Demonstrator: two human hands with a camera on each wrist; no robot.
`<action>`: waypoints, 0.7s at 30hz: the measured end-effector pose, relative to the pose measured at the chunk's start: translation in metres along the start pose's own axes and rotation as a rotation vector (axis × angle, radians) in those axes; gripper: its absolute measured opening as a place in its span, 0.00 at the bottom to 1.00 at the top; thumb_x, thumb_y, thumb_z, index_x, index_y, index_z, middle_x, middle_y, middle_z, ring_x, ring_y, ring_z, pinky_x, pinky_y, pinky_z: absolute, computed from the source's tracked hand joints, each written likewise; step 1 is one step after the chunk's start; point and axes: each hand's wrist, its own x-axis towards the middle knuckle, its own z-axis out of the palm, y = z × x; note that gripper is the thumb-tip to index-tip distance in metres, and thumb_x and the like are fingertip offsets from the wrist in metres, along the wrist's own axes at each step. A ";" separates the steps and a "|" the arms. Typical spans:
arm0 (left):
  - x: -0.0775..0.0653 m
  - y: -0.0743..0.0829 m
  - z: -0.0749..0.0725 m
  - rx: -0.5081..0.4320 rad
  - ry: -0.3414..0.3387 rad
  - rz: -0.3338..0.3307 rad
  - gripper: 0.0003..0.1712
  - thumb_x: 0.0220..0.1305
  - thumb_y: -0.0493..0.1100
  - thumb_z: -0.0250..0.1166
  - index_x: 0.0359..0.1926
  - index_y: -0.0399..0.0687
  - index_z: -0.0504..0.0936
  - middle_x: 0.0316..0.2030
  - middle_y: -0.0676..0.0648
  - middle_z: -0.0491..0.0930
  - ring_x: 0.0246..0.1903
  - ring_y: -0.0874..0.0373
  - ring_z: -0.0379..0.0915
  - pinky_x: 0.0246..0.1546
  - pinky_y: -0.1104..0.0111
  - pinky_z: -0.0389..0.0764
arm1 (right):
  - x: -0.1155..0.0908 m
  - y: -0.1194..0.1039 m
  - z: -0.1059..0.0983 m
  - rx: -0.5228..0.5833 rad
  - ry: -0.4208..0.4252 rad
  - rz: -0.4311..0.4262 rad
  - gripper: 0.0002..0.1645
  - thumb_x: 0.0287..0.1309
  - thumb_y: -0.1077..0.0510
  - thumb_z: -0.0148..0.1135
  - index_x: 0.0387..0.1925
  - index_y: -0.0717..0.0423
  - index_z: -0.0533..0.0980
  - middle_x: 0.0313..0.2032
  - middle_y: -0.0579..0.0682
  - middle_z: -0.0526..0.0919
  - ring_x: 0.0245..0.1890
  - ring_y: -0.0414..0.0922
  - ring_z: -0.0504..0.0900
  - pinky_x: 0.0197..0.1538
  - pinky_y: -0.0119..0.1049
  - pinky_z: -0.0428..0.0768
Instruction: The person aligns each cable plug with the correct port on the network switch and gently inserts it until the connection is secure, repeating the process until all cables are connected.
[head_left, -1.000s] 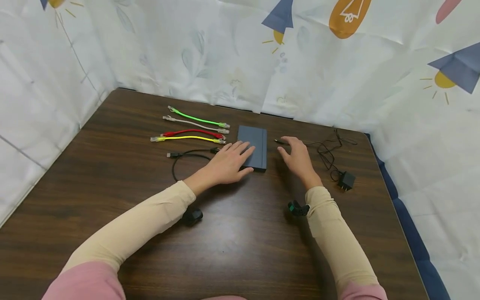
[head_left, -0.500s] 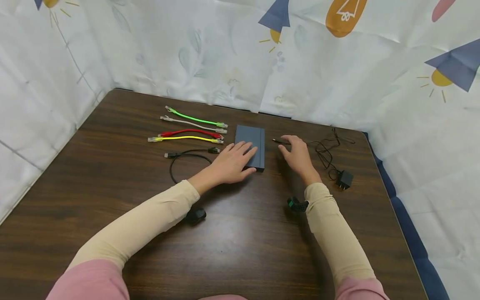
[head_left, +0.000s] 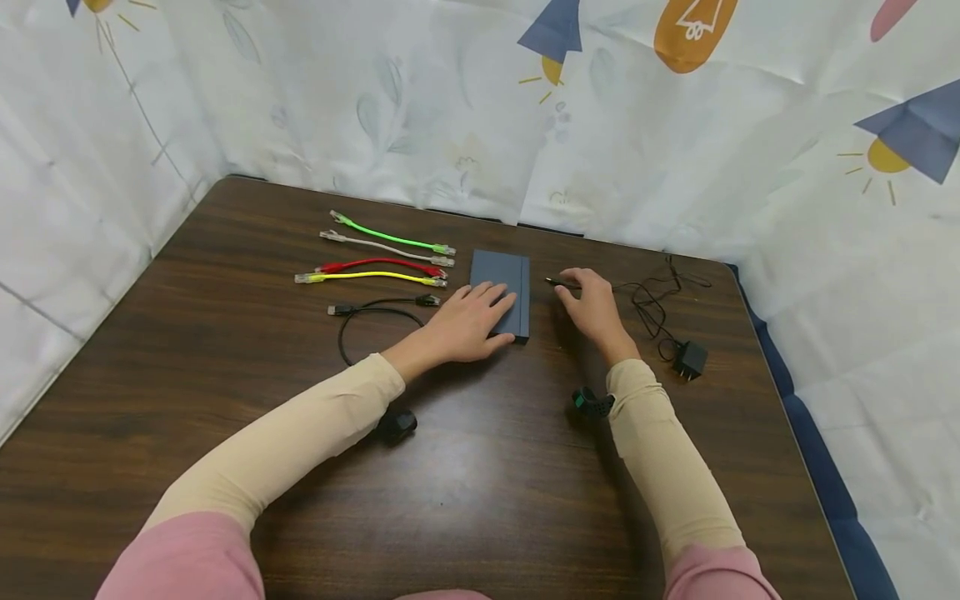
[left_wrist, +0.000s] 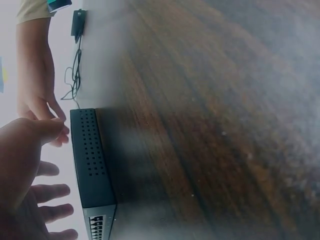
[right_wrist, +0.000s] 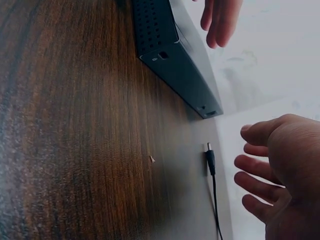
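A flat dark blue-grey network switch (head_left: 498,265) lies on the table. My left hand (head_left: 461,327) is over its near left part with spread fingers; whether they touch the top is hard to tell. Vent holes and a row of ports show on the switch (left_wrist: 92,160) in the left wrist view. My right hand (head_left: 592,310) hovers right of the switch, fingers loosely bent and holding nothing. Beneath it, the barrel plug (right_wrist: 210,159) of a power cord rests on the table, apart from the fingers. That cord runs to a black power adapter (head_left: 690,359) on the right.
Left of the switch lie short network cables: green (head_left: 390,234), white (head_left: 386,247), red (head_left: 375,264) and yellow (head_left: 375,275). A black cable (head_left: 375,308) curls nearer, partly behind the left forearm. A printed curtain (head_left: 450,100) hangs along the table's back edge.
My left hand has shifted slightly right over the switch. My right hand stays near the plug, almost still. The cables, switch and adapter keep their places.
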 end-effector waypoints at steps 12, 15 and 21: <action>0.010 -0.006 0.001 -0.021 -0.032 0.030 0.48 0.63 0.71 0.54 0.75 0.52 0.54 0.75 0.43 0.53 0.73 0.45 0.50 0.70 0.46 0.57 | 0.009 0.004 0.002 -0.030 -0.016 0.026 0.21 0.68 0.54 0.56 0.59 0.59 0.73 0.57 0.58 0.76 0.59 0.56 0.73 0.61 0.53 0.72; 0.012 -0.008 0.001 -0.015 -0.038 0.030 0.48 0.63 0.70 0.55 0.75 0.52 0.54 0.75 0.43 0.52 0.74 0.45 0.49 0.70 0.46 0.56 | 0.012 0.005 0.003 -0.035 -0.020 0.022 0.21 0.68 0.55 0.56 0.59 0.59 0.73 0.57 0.58 0.76 0.59 0.55 0.73 0.61 0.52 0.72; 0.013 -0.010 0.001 -0.011 -0.047 0.037 0.49 0.62 0.70 0.56 0.75 0.51 0.54 0.75 0.42 0.52 0.74 0.44 0.49 0.70 0.46 0.56 | 0.015 0.006 0.005 -0.034 -0.025 0.018 0.21 0.67 0.56 0.57 0.58 0.60 0.74 0.56 0.59 0.77 0.58 0.56 0.74 0.61 0.52 0.72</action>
